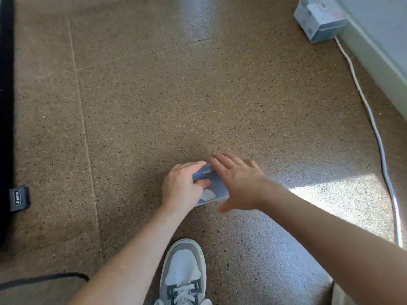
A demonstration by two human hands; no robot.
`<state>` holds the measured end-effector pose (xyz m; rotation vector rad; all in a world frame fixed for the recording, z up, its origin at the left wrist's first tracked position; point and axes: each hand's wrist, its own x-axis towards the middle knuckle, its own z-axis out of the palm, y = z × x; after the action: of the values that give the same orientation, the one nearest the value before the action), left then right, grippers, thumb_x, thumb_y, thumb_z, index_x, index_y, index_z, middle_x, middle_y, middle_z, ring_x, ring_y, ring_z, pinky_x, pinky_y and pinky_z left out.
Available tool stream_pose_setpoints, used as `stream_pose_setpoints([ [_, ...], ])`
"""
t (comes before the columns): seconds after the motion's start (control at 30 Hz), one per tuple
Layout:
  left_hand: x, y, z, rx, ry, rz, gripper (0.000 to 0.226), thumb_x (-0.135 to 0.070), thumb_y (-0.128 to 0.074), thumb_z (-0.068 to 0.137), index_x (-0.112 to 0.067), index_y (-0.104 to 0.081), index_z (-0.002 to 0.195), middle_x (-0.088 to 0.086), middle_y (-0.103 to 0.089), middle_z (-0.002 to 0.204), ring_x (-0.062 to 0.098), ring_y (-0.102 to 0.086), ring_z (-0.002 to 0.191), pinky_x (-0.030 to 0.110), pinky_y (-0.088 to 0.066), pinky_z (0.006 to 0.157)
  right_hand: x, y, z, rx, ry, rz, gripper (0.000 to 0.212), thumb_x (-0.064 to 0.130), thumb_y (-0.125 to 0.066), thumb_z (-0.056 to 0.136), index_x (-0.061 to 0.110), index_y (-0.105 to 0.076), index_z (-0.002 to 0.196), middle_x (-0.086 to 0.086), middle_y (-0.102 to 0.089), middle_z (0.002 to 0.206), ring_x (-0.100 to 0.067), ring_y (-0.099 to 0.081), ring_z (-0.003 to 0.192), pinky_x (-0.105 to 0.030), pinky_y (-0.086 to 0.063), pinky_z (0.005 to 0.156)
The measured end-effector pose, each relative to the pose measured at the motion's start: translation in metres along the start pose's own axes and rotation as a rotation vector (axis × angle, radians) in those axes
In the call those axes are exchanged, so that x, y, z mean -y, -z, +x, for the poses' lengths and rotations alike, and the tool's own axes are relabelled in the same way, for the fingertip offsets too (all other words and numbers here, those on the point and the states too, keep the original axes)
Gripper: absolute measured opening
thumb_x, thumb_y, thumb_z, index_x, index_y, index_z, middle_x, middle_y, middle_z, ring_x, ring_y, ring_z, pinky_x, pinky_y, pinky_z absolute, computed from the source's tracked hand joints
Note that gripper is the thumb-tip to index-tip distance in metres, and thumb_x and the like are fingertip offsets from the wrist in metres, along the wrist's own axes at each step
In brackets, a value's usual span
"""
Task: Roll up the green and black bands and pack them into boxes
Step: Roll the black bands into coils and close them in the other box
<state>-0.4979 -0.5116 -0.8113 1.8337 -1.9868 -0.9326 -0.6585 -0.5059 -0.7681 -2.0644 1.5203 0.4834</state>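
The left hand has its grip closed on a small translucent blue box, fingers curled over the box's 9 o'clock edge and thumb pressed onto its top face. The right hand lies flat and open over the box's 3 o'clock side, fingers spread and pointing toward 11 o'clock; it presses or steadies rather than grasps. The box sits on the floor, between the 2 hands, its long axis running from 11 o'clock to 5 o'clock. Something pale shows through the plastic near its 6 o'clock end; no green or black band can be made out, so whether 1 is already inside cannot be told.

Both hands are equally near the box, so the coming move, likely seating the lid or lifting the box, depends on the left hand's hold along that long axis.

A grey and white shoe stands at 6 o'clock of the box, well apart. A second blue box rests far off at 1 o'clock beside a wall, with a white cable trailing from it. Nothing blocks the hands.
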Motion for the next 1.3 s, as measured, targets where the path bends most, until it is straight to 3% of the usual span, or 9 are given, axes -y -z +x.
stream_pose_setpoints([
  [0.17,0.003,0.003,0.000,0.017,-0.102,0.050,0.054,-0.030,-0.075,0.078,-0.023,-0.060,0.129,-0.005,-0.063,0.128,0.024,-0.055,0.114,0.035,-0.041,0.096,-0.007,-0.008,0.005,-0.122,0.091,-0.180,0.106,0.047,-0.076,0.074,0.013,-0.013,0.152,-0.006,-0.024,0.158,-0.022,-0.021,0.147,-0.039,-0.018,0.119],
  [0.3,0.009,0.019,-0.004,0.373,-0.183,0.417,0.103,-0.071,-0.060,0.071,-0.026,-0.014,0.151,-0.010,-0.022,0.156,0.016,-0.022,0.142,0.055,-0.022,0.113,-0.012,-0.011,0.011,-0.182,0.149,-0.173,0.102,0.044,-0.080,0.069,0.014,-0.025,0.149,-0.007,-0.037,0.151,-0.027,-0.037,0.138,-0.039,-0.027,0.114],
  [0.37,0.009,0.022,-0.009,0.376,-0.214,0.566,0.116,-0.074,-0.063,0.065,-0.025,-0.004,0.151,-0.009,-0.016,0.157,0.016,-0.020,0.143,0.056,-0.015,0.115,-0.013,-0.013,0.014,-0.203,0.169,-0.192,0.100,0.043,-0.080,0.068,0.014,-0.028,0.148,-0.006,-0.039,0.150,-0.027,-0.040,0.136,-0.039,-0.031,0.113],
  [0.63,0.017,0.015,-0.009,0.087,-0.444,0.512,0.101,-0.051,-0.079,0.049,-0.020,-0.044,0.138,-0.005,-0.058,0.127,0.020,-0.058,0.111,0.032,-0.049,0.089,-0.021,-0.029,0.006,-0.419,0.154,-0.161,0.103,0.052,-0.089,0.033,0.012,-0.057,0.122,-0.006,-0.065,0.110,-0.027,-0.064,0.097,-0.038,-0.054,0.081],
  [0.8,0.020,0.007,-0.002,-0.165,-0.568,0.481,0.091,-0.029,-0.083,0.056,-0.020,-0.041,0.136,0.004,-0.053,0.132,0.025,-0.044,0.122,0.050,-0.040,0.105,-0.028,-0.033,-0.001,-0.667,0.075,-0.139,0.094,0.051,-0.086,0.052,0.023,-0.044,0.132,-0.010,-0.054,0.118,-0.030,-0.051,0.102,-0.043,-0.046,0.079],
  [0.93,0.039,-0.002,-0.004,-0.122,-0.526,0.471,0.089,-0.020,-0.086,0.059,-0.023,-0.041,0.136,0.010,-0.045,0.141,0.028,-0.037,0.130,0.054,-0.035,0.108,-0.027,-0.049,-0.002,-0.642,0.068,-0.081,0.074,0.035,-0.081,0.067,0.027,-0.045,0.131,-0.008,-0.051,0.121,-0.026,-0.040,0.103,-0.043,-0.053,0.075],
  [1.07,0.055,-0.001,-0.015,-0.048,-0.533,0.282,0.050,-0.031,-0.074,0.076,-0.024,-0.057,0.123,0.005,-0.050,0.134,0.024,-0.042,0.125,0.044,-0.041,0.104,-0.021,-0.064,0.000,-0.609,0.125,0.181,0.037,0.049,-0.055,0.083,0.024,-0.066,0.108,-0.005,-0.056,0.108,-0.026,-0.054,0.094,-0.040,-0.056,0.073],
  [1.2,0.049,-0.002,-0.014,-0.229,-0.282,0.016,0.030,-0.028,-0.059,0.087,-0.016,-0.066,0.114,0.011,-0.055,0.124,0.026,-0.048,0.113,0.031,-0.033,0.101,-0.018,-0.071,0.005,-0.706,-0.096,0.608,0.024,0.034,-0.070,0.081,0.015,-0.071,0.096,-0.004,-0.055,0.105,-0.027,-0.058,0.096,-0.043,-0.053,0.081],
  [1.3,0.041,-0.001,-0.007,-0.183,0.235,-0.191,0.046,-0.022,-0.068,0.085,-0.014,-0.053,0.128,0.008,-0.059,0.122,0.027,-0.053,0.114,0.035,-0.038,0.097,-0.019,-0.059,0.007,-0.581,-0.367,0.880,0.058,0.016,-0.079,0.077,0.020,-0.052,0.127,-0.003,-0.043,0.121,-0.024,-0.061,0.092,-0.038,-0.052,0.083],
])
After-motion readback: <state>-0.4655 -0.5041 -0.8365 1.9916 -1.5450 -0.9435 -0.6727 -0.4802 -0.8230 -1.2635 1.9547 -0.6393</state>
